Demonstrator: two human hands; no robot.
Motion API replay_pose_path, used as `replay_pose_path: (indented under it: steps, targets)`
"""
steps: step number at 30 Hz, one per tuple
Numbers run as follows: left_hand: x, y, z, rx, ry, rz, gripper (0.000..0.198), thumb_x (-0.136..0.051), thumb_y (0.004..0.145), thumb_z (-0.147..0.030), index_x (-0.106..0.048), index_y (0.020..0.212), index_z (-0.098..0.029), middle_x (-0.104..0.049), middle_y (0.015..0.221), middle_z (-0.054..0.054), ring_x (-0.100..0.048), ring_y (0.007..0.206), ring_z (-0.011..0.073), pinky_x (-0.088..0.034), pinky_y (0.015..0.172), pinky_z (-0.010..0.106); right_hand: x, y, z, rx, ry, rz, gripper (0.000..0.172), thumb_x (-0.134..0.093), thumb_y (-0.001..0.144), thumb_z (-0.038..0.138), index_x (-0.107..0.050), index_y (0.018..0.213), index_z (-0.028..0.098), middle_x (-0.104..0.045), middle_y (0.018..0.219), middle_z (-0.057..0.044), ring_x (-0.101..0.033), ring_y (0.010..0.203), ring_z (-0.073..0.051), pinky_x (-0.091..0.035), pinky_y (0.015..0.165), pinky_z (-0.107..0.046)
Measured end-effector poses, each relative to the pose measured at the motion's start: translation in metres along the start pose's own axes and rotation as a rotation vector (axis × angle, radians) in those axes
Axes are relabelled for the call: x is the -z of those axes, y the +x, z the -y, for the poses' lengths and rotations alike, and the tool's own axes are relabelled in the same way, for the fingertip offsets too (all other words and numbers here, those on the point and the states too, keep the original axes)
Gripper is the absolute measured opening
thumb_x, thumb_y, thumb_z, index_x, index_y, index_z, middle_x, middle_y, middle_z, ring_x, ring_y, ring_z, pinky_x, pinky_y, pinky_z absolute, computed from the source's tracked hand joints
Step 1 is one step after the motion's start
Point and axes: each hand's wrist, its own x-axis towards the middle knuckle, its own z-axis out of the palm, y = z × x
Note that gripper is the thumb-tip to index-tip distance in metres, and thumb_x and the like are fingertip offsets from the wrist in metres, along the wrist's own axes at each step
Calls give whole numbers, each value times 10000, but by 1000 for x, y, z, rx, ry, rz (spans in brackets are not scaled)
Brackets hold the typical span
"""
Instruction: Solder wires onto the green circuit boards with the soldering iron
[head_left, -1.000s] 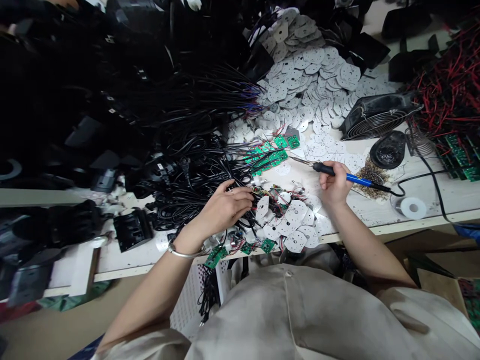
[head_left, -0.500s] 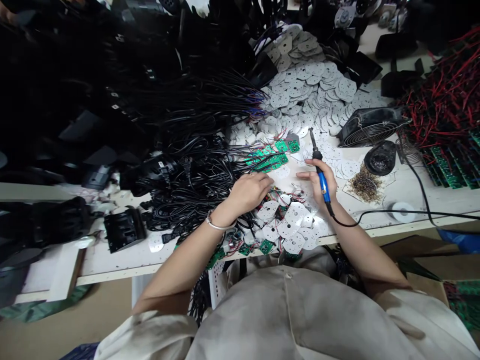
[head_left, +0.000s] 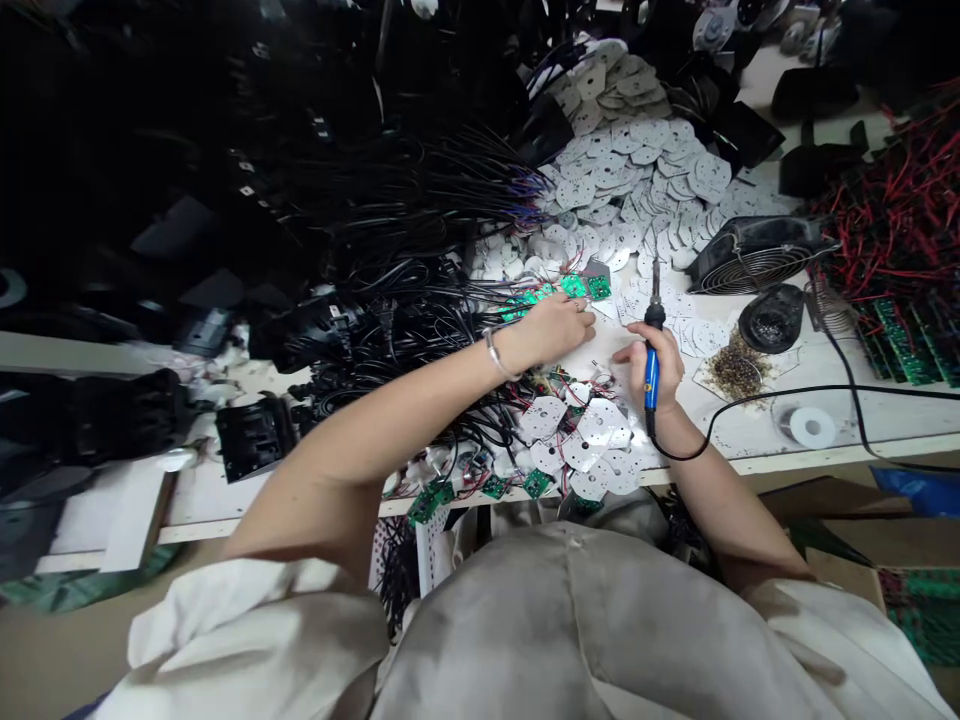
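Note:
My right hand (head_left: pixel 667 372) is closed around the blue handle of a soldering iron (head_left: pixel 651 378), whose metal tip points up and away. Its cord loops below the wrist and runs right. My left hand (head_left: pixel 556 328), with a bracelet at the wrist, lies palm down over the front of the green circuit boards (head_left: pixel 572 286). Its fingers are bent and together; whatever is under them is hidden. Just nearer to me is a heap of white perforated discs (head_left: pixel 602 424) with red wires and small green boards (head_left: pixel 537 484) among them.
Black cables (head_left: pixel 390 330) pile up on the left. Behind the hands rises a large heap of white plates (head_left: pixel 637 165). To the right are a black fan (head_left: pixel 757 255), a dark dish (head_left: pixel 770 318), brown debris (head_left: pixel 735 368), a solder spool (head_left: pixel 812 426) and red-wired boards (head_left: pixel 900 335).
My left hand has moved away from me and right, from the cables to the green boards. The soldering iron has turned more upright in my right hand. The view has shifted slightly.

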Motion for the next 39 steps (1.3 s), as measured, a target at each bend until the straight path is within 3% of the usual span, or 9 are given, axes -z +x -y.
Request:
replay_pose_path:
  steps: [7,10,14,17,23,27,29,34,39]
  targets:
    - [12,24,3,-29,-21,184,291,-582,845,-82,-741,1054,-208,-729,1079,98,-598,1056,250,-392,796,329,2,-3,-9,-37,10,-74,189,-459,1010,333,-571,1133,243,-666,1004,-29,-621,512,-89,-589,665,-328]
    - [14,22,5,23,-161,141,247,-625,801,-119,-742,995,-217,-740,1017,71,-623,955,219,-393,733,302,3,-2,-8,-33,13,-93,180,-465,1009,329,-571,1123,238,-671,981,-25,-623,514,-93,-591,673,-335]
    - [4,8,5,392,-583,-65,202,-628,840,-232,-738,985,-144,-733,828,56,-638,752,169,-420,690,278,5,1,0,-14,54,-113,162,-476,1008,286,-577,1129,250,-669,966,-15,-629,519,-83,-594,656,-310]
    - [-8,-4,-4,641,-804,-41,345,-652,839,-240,-702,1147,-92,-727,766,50,-654,703,166,-462,688,278,2,0,5,-23,123,-59,180,-492,1003,253,-589,1154,267,-666,1009,-26,-685,620,-105,-606,660,-293]
    - [-7,-33,-19,707,-365,-67,259,-588,911,-341,-736,1047,-178,-745,1003,105,-676,963,261,-502,782,344,-14,-7,3,72,290,254,308,-513,987,244,-523,1292,287,-614,1282,-89,-752,906,-179,-655,782,-334]
    - [1,-62,-18,720,-177,25,299,-503,958,-292,-755,944,-132,-739,988,159,-668,1003,305,-499,792,385,-16,-6,3,112,225,442,338,-543,970,318,-499,1305,301,-590,1378,-106,-640,1240,-260,-610,984,-460]
    - [-1,-73,-20,725,-129,63,324,-470,967,-249,-755,917,-104,-735,957,181,-670,979,315,-490,792,404,-16,-5,3,111,212,516,346,-546,970,331,-486,1310,312,-590,1387,-101,-635,1249,-255,-615,977,-453]
    - [-12,-82,-31,678,-104,1,327,-419,985,-188,-734,950,-108,-727,945,172,-665,965,301,-475,790,403,-15,-6,2,104,163,579,365,-527,976,310,-458,1334,320,-592,1391,-105,-723,1067,-231,-649,859,-397]
    - [-18,-73,-39,714,-158,6,318,-406,965,-126,-721,988,-87,-728,979,193,-661,975,293,-473,799,399,-14,-5,4,168,94,591,368,-536,964,296,-468,1325,299,-610,1372,-111,-654,1216,-277,-615,938,-448]
